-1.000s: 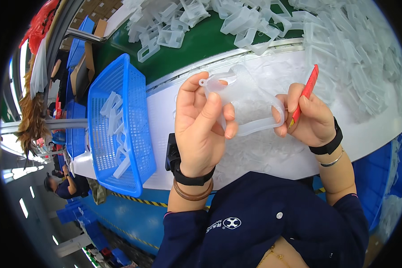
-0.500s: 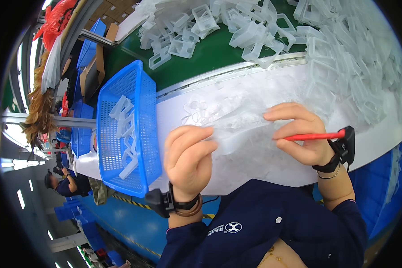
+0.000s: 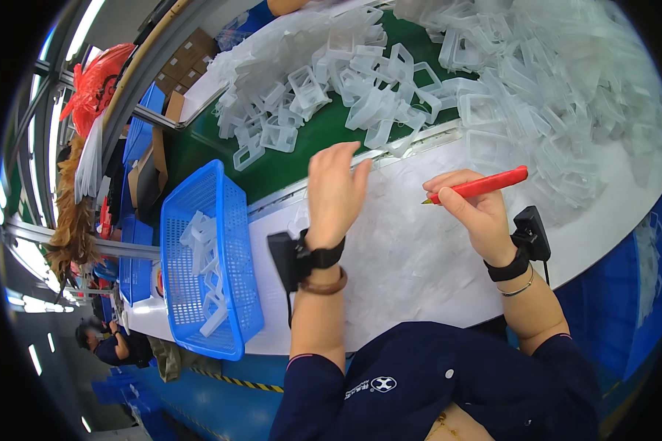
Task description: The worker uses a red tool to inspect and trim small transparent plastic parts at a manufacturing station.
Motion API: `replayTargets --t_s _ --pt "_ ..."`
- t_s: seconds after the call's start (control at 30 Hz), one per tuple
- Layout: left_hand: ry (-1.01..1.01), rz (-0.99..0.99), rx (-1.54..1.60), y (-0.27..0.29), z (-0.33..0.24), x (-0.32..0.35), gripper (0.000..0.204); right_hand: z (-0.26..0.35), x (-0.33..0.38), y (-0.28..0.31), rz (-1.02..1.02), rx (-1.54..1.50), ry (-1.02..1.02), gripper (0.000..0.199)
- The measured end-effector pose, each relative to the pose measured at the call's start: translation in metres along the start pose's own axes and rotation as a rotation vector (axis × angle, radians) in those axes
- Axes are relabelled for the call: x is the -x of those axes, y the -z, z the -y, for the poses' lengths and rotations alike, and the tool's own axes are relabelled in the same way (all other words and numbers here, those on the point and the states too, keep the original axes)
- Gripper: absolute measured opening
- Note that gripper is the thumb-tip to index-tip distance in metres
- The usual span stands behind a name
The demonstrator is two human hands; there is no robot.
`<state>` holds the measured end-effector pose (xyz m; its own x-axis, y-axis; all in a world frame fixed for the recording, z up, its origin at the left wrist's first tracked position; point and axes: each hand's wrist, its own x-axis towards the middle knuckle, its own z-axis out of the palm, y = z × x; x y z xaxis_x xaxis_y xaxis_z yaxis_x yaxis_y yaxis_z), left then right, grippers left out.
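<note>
My left hand (image 3: 336, 187) reaches forward over the near edge of the green belt, its thumb apart from the fingers and nothing visible in it. Just beyond lie loose translucent plastic frames (image 3: 279, 137). My right hand (image 3: 478, 213) is closed round a red pen-shaped tool (image 3: 485, 184) with a small pointed tip, which points left. Below both hands, thin clear plastic scraps (image 3: 404, 257) cover part of the white table (image 3: 301, 257). On the left, a blue perforated basket (image 3: 237, 242) holds a few translucent plastic pieces (image 3: 212, 272).
A large heap of translucent plastic parts (image 3: 552, 95) fills the back right. The green belt (image 3: 206, 140) runs along the far side. Blue bins (image 3: 610, 316) stand at the right. A person (image 3: 118, 345) is in the left background, and another's arm (image 3: 285, 6) shows at the top.
The clear plastic piece that was between my hands is no longer in them. My left hand has moved forward and opened. The red tool has swung so its tip shows. My view has shifted.
</note>
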<state>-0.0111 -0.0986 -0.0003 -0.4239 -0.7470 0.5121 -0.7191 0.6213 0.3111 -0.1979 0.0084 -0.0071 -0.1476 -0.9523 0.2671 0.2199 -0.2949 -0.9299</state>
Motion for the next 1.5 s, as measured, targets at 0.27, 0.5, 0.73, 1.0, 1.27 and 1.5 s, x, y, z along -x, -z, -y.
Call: replayTargets --t_s 0.27,0.5,0.73,1.0,1.27,1.5 --pt "0.142 0.126 0.366 -0.037 -0.018 -0.018 0.026 -0.010 -0.006 0.018 -0.086 -0.150 -0.266 0.015" --pt "0.085 -0.011 0.475 0.023 -0.059 0.040 0.020 -0.008 -0.004 0.005 0.087 -0.591 -0.404 0.015" --pt "-0.237 -0.003 0.236 0.035 -0.063 0.067 0.016 -0.004 0.002 -0.009 0.203 -0.505 -0.336 0.012" --pt "0.563 0.148 1.648 0.033 -0.037 0.070 0.030 -0.004 0.007 -0.004 0.493 -0.442 -0.414 0.014" --pt "0.541 0.154 1.456 0.028 -0.025 0.076 0.031 -0.010 -0.003 -0.008 0.137 -0.121 -0.252 0.015" --pt "0.426 -0.001 1.353 0.040 -0.035 0.071 0.033 0.003 -0.008 0.003 0.105 -0.131 -0.141 0.014"
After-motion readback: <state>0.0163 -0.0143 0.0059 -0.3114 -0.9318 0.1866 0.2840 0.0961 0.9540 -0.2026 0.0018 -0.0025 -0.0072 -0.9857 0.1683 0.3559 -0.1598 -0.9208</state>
